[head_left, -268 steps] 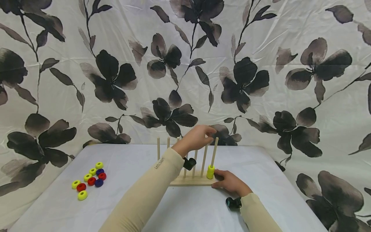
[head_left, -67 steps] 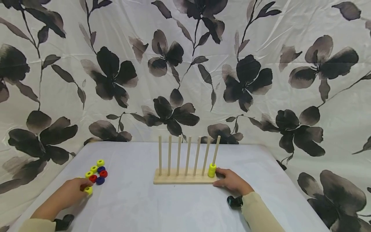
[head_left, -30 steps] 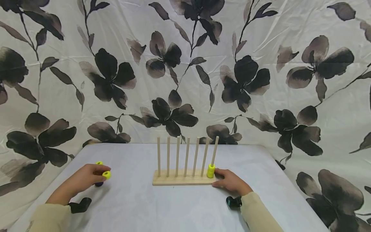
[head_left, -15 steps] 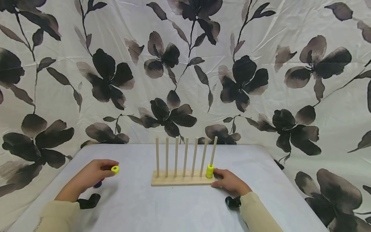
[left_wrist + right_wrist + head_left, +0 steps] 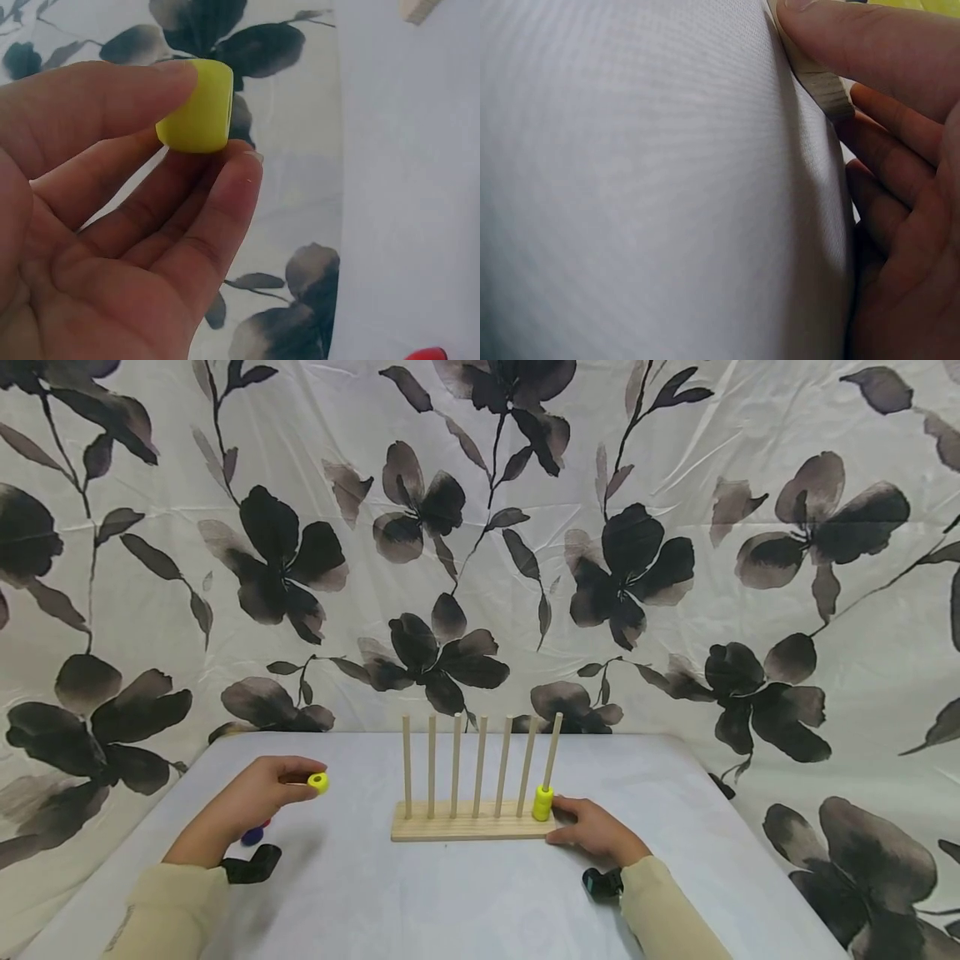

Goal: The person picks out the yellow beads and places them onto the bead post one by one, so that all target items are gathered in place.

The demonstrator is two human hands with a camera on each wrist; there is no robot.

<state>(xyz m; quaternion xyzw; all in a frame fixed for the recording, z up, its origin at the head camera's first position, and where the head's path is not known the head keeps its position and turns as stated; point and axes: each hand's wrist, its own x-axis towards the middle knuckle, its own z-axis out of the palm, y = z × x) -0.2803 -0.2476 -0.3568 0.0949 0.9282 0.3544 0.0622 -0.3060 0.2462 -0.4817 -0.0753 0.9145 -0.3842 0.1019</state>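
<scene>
Between thumb and fingertips my left hand (image 5: 262, 795) pinches a yellow bead (image 5: 318, 782), raised above the table's left part; the left wrist view shows this bead (image 5: 199, 109) from the side. A wooden rack (image 5: 472, 831) with several upright pegs stands at the middle. Yellow beads (image 5: 543, 803) are stacked low on its rightmost peg. My right hand (image 5: 596, 831) grips the rack's right end, thumb at the front and fingers behind. In the right wrist view the rack's end (image 5: 829, 94) lies between thumb and fingers.
A blue bead (image 5: 252, 837) and part of a red one show beneath my left forearm; any other loose beads are hidden behind that arm. The white table (image 5: 450, 902) ends at a flower-patterned cloth (image 5: 480, 568) hanging behind.
My left hand has picked up a yellow bead from the left group and carried it up and to the right. My right hand has stayed at the rack's end.
</scene>
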